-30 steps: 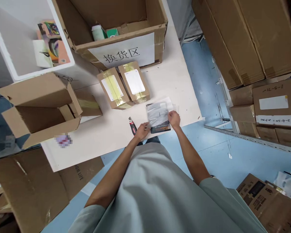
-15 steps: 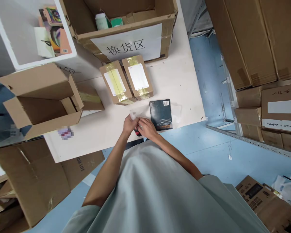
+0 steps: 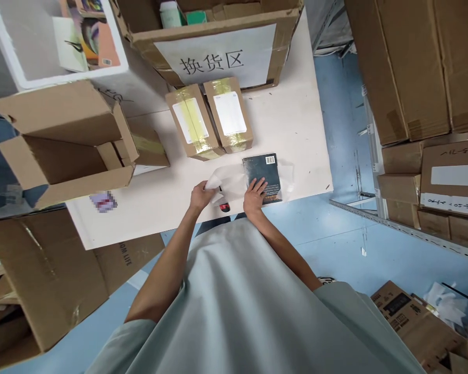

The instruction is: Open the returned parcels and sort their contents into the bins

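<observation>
A dark book point(image 3: 260, 167) with a white barcode label lies flat on the table, on a translucent plastic sheet point(image 3: 234, 177) that shows on both sides of it. My left hand point(image 3: 203, 196) pinches the sheet's left end and holds it slightly raised. My right hand point(image 3: 254, 198) rests on the lower left part of the book, fingers spread. Between my hands, at the table's front edge, lies a small red-and-black object point(image 3: 224, 207), partly under the plastic; its kind is unclear.
Two taped cartons point(image 3: 228, 114) stand behind the book. An open carton point(image 3: 74, 156) is at the left, near a white foam box point(image 3: 78, 78) with colourful boxes inside. A large labelled carton point(image 3: 218, 52) stands at the back. Shelving with cartons point(image 3: 450, 176) lines the right.
My hands were together at the plastic's left end. The right hand has moved right onto the book and spread its fingers; the left has drawn slightly left with the plastic.
</observation>
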`<state>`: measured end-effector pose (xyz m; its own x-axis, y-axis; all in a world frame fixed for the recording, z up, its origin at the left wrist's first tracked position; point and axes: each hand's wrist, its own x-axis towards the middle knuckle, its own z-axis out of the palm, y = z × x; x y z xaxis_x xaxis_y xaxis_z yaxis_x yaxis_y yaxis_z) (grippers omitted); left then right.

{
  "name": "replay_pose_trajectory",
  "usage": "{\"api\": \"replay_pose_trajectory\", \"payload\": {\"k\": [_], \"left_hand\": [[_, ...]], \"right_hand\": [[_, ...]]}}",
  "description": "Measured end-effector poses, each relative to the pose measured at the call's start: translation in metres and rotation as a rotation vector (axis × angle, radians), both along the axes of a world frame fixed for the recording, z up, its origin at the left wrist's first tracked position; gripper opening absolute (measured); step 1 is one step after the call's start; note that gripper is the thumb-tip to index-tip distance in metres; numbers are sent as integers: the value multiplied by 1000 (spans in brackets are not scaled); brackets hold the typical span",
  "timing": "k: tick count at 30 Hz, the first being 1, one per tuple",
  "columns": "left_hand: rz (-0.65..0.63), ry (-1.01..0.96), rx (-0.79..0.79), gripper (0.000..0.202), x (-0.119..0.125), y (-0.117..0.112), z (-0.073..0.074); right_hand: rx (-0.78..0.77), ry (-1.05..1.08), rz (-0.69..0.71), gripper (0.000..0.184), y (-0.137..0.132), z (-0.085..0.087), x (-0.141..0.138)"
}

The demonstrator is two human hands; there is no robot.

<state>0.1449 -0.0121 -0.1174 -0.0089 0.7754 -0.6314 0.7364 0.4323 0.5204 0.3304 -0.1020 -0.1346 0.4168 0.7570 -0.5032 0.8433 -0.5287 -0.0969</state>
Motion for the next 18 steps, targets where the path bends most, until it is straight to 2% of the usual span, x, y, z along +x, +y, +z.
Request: {"api": "replay_pose_trajectory", "payload": {"k": [3,6,9,12,14,18], "left_hand": [[-26,-76,106,59,6,-2,0],[-60,-199,216,67,15,-5,2],[-60,-300,210,55,25,-8,6],[27,-333,190,36,30,-9,16],[114,-321,209,30,27,-7,26],[221,-293,208,24,3,1,54]], "right_hand": [[37,-31,26,71,2,1,3],[64,7,78,73,0,8,20],[77,114,127,71,-4,19,48],[191,256,140,68,-13,34,85],[325,341,62,62,-22,45,112],[573,593,-247,48,-34,59,156]]}}
